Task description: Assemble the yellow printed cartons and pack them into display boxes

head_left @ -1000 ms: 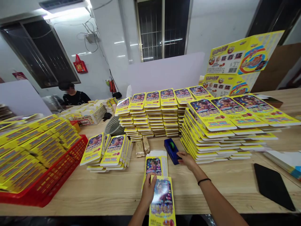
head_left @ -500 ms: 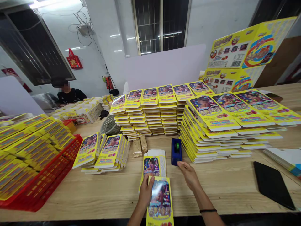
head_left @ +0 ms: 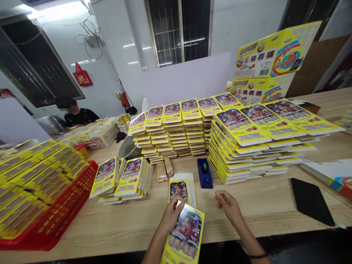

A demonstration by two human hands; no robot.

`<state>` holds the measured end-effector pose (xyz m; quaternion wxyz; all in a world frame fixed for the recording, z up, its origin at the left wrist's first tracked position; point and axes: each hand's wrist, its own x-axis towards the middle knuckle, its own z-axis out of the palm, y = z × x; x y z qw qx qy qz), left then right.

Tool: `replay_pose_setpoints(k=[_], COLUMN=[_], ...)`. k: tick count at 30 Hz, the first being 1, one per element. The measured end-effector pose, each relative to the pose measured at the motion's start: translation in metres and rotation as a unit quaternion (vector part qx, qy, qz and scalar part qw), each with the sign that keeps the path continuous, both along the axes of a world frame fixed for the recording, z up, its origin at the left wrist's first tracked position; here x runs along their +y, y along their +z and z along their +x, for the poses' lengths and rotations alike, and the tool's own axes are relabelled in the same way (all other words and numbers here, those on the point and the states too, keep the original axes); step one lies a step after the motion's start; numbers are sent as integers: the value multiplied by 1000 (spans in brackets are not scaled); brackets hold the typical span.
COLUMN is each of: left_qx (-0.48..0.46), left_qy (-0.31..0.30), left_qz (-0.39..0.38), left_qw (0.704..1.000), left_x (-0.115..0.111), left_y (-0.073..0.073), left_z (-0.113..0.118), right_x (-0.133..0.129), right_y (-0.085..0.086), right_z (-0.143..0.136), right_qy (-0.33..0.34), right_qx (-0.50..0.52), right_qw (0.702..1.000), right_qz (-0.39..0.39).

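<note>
My left hand [head_left: 172,216] grips a yellow printed carton [head_left: 185,234] by its upper left corner, thumb on the front. The carton tilts toward me over the table's front edge, its lower end cut off by the frame. Beyond it, a flat carton with white flaps [head_left: 178,189] lies on the table, partly covered by the held one. My right hand [head_left: 228,205] hovers apart from it on the right, fingers curled together; anything between the fingertips is too small to make out. Just past that hand stands a blue tape dispenser [head_left: 205,179] with a green roll.
Stacks of yellow cartons rise behind [head_left: 189,113] and right [head_left: 242,128]. Smaller piles [head_left: 129,176] sit left, near a full red basket [head_left: 68,209]. Two brown wrapped bundles [head_left: 161,172] and a black tablet-like slab [head_left: 312,201] lie about. A person [head_left: 79,113] sits far left.
My right hand has drawn back from the tape dispenser toward me, its fingers curling in. The dispenser has turned slightly. The held carton has tilted, its lower end swinging left.
</note>
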<state>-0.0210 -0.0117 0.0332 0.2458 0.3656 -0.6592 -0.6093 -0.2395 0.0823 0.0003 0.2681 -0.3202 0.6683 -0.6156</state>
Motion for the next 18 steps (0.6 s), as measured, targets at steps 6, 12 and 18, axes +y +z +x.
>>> replay_pose_setpoints(k=[6, 12, 18], left_qx=[-30, -46, -66], left_qy=[-246, -326, -324], left_qz=[-74, -131, -182], left_qw=[966, 935, 926], left_x=[-7, 4, 22], left_y=[56, 85, 108], left_z=[-1, -11, -4], right_x=[42, 46, 39], right_y=[93, 122, 106], right_z=[22, 50, 51], right_qy=[272, 411, 400], right_qx=[95, 228, 111], right_qw=[957, 879, 906], right_qz=[38, 77, 87])
